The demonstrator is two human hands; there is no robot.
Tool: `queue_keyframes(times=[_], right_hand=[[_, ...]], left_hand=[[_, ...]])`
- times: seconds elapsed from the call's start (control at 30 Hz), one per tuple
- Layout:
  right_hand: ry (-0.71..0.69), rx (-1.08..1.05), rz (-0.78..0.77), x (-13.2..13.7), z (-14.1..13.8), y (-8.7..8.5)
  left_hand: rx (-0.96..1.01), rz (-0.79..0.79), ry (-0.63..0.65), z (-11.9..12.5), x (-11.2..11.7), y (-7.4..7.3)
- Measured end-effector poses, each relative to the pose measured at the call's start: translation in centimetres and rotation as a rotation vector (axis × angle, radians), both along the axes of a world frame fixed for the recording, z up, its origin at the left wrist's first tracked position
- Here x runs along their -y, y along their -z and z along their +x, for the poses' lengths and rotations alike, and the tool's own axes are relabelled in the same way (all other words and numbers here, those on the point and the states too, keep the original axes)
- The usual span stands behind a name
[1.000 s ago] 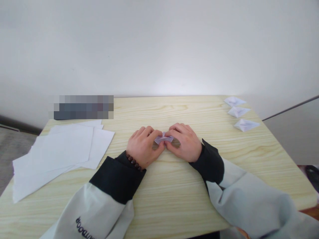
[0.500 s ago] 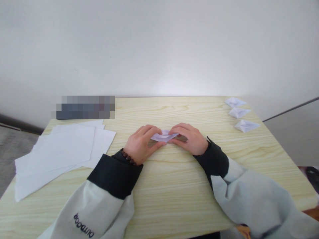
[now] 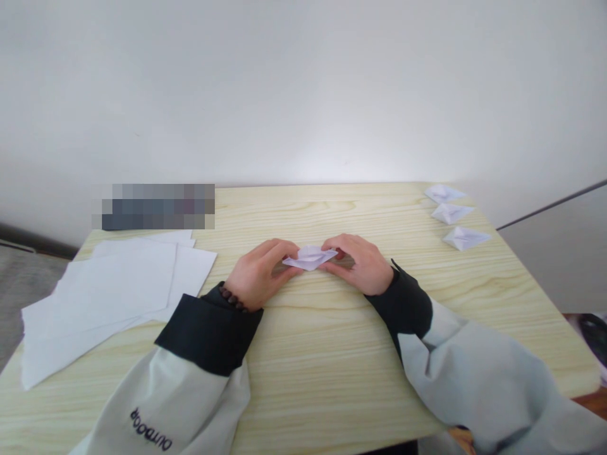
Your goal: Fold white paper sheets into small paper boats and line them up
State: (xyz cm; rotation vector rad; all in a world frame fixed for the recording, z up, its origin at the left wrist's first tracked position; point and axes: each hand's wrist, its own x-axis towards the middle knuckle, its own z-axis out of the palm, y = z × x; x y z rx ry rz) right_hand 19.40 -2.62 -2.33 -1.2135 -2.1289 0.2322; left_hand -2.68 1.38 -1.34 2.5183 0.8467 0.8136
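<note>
A small folded white paper boat [image 3: 309,257] is held just above the light wooden table [image 3: 332,354], near its middle. My left hand [image 3: 258,275] pinches the boat's left end with thumb and fingers. At the boat's right end my right hand [image 3: 360,264] pinches it the same way. Both hands rest with their heels on the table. A dark bead bracelet sits on my left wrist.
A loose stack of white paper sheets [image 3: 109,297] lies at the left of the table. Three finished paper boats [image 3: 450,213] stand in a row at the far right corner. A blurred dark object [image 3: 154,207] lies at the back left, against the white wall.
My hands have drawn apart sideways and the folded paper between them has spread from a small bunched piece into a wider boat shape.
</note>
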Motion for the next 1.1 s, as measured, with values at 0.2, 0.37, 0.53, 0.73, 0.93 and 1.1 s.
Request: queue_keyframes(times=[0.2,0.37,0.53,0.73,0.93,1.1], right_hand=[[0.017,0.006,0.000,0.12,0.03,0.05],[-0.015,-0.001,0.022,0.09,0.03,-0.01],[-0.041,-0.029,0.041,0.02,0.01,-0.08],[-0.006,-0.040,0.061,0.06,0.00,-0.20],[-0.057,-0.029,0.083,-0.01,-0.03,-0.13],[-0.049,-0.004,0.102,-0.05,-0.22,-0.23]], left_hand=[[0.029,0.018,0.019,0.01,-0.06,0.13],[0.043,0.066,0.026,0.05,-0.06,0.15],[0.054,0.087,-0.020,-0.05,0.00,0.17],[0.010,0.157,-0.127,-0.29,-0.12,0.45],[0.021,0.210,-0.013,-0.09,-0.24,0.35],[0.025,0.237,0.023,-0.01,-0.28,0.22]])
